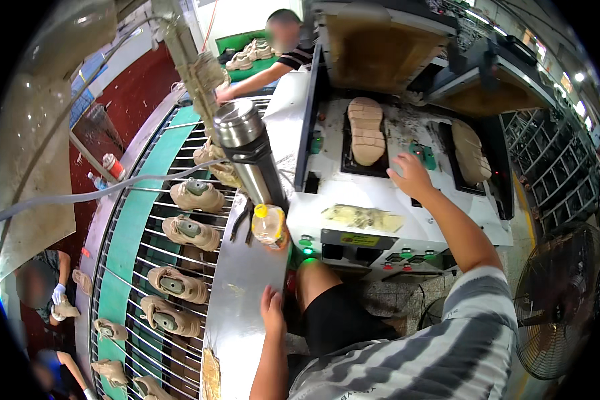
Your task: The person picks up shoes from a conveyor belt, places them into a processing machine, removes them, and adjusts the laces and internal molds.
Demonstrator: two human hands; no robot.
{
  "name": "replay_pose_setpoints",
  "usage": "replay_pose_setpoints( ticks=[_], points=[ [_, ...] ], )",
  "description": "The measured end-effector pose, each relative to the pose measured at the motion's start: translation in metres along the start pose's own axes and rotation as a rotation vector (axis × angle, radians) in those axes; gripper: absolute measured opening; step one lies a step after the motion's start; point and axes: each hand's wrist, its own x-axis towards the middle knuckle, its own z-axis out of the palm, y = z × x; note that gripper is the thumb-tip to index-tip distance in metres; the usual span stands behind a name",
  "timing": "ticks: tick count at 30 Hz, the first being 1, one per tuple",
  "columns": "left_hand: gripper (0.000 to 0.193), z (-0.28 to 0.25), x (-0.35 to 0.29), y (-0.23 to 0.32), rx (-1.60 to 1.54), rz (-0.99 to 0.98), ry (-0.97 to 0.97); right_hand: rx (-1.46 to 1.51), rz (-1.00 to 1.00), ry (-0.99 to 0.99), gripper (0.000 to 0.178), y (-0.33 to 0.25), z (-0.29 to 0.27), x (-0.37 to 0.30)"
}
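Note:
My right hand (412, 177) reaches over the white top of a two-station press machine (407, 190), its fingers spread and nothing in them. Just beyond its fingertips a beige shoe (367, 132) lies sole up in a black-edged recess. In the machine's right station a second beige shoe (470, 153) also shows its sole. Both hinged lids, the left lid (387, 50) and the right lid (493, 90), are raised. My left hand (272, 311) is held over the metal side table (237, 293), fingers stretched out, holding nothing visible.
A steel flask (250, 147) and a yellow-capped bottle (269, 227) stand left of the machine. Several beige shoes (197, 195) sit on a roller conveyor (130, 233). A co-worker's arm (260, 81) reaches across at the back. At right stand a fan (557, 300) and metal racks (547, 160).

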Motion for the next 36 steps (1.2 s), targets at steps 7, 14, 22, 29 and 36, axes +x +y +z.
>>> replay_pose_setpoints(
  ticks=[7, 14, 22, 29, 36],
  points=[
    [0.066, 0.147, 0.038, 0.006, -0.564, -0.194, -0.422, -0.126, 0.339, 0.209, 0.037, 0.154, -0.090, -0.044],
    [0.050, 0.047, -0.002, -0.018, -0.391, -0.226, -0.175, -0.199, 0.855, -0.030, 0.096, 0.247, -0.123, -0.009],
    [0.047, -0.101, -0.102, -0.019, -0.463, -0.005, 0.084, 0.125, 0.718, -0.013, 0.087, 0.384, -0.062, -0.015],
    [0.048, -0.123, -0.133, -0.032, -0.508, 0.122, 0.119, -0.263, 0.473, 0.757, 0.071, 0.301, -0.061, -0.120],
    [0.043, -0.098, -0.135, -0.006, -0.243, 0.061, -0.153, 0.428, 0.283, 0.644, 0.045, 0.283, -0.036, -0.187]
  ],
)
